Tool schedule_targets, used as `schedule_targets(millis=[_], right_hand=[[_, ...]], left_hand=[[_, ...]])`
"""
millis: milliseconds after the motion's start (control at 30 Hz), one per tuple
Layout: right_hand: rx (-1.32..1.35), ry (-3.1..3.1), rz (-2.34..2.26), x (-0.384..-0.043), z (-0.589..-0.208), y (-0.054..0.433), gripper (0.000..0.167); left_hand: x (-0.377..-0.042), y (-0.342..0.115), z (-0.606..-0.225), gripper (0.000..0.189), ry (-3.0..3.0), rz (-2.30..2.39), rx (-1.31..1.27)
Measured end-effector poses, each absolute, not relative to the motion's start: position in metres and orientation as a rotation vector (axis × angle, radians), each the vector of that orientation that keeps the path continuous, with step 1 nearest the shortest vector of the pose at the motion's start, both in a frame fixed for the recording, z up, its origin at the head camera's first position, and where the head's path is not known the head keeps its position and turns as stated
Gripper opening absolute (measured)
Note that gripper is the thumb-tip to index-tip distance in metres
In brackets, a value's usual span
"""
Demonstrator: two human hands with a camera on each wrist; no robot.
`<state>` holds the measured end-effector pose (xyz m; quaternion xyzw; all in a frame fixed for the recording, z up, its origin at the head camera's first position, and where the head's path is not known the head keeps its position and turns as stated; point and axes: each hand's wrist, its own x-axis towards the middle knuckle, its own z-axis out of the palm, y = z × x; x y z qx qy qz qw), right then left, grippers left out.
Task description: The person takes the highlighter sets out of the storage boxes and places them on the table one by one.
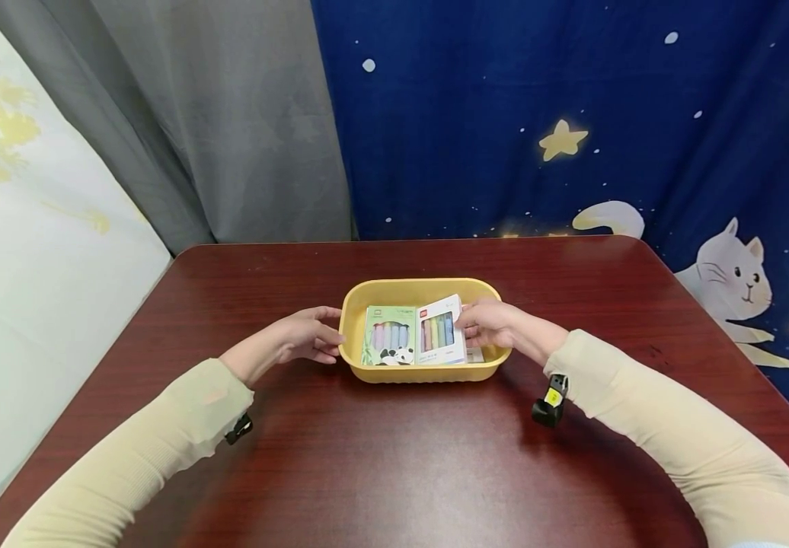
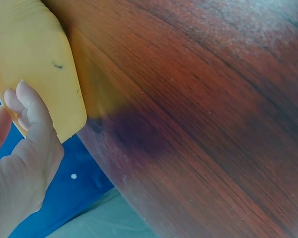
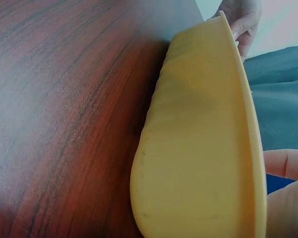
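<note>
A yellow plastic basket sits on the table, with a green panda-print box lying in its left half. Beside that, a white box leans tilted, its window showing a row of coloured sticks, crayons or pens. My right hand reaches over the basket's right rim and grips the white box by its right edge. At the left end, my left hand rests its loosely bent fingers against the basket's rim and outer wall. The basket's wall hides most of the right hand's fingertips in the right wrist view.
Another pale flat item shows low in the basket, under the right hand. The dark red wooden table ends at a far edge before grey and blue curtains. Black straps with small devices hang at both wrists.
</note>
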<state>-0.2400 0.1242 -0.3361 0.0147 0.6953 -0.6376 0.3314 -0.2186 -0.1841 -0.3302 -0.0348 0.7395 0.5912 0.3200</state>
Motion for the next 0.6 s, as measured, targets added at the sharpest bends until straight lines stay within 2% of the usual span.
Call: schedule_targets(millis=[300,600], right_hand=[[0.078,1.687,-1.707,-0.2398,-0.3398,0.1249,0.031],[0.081,1.666,-1.775,-0.2378,-0.3423,0.1239,0.052]], left_hand=[[-0.2193,-0.1842,-0.3308,0.066,1.947,1.546,-0.092],[-0.2195,-0.1845,-0.3328,0.068,1.943,1.557,-0.091]])
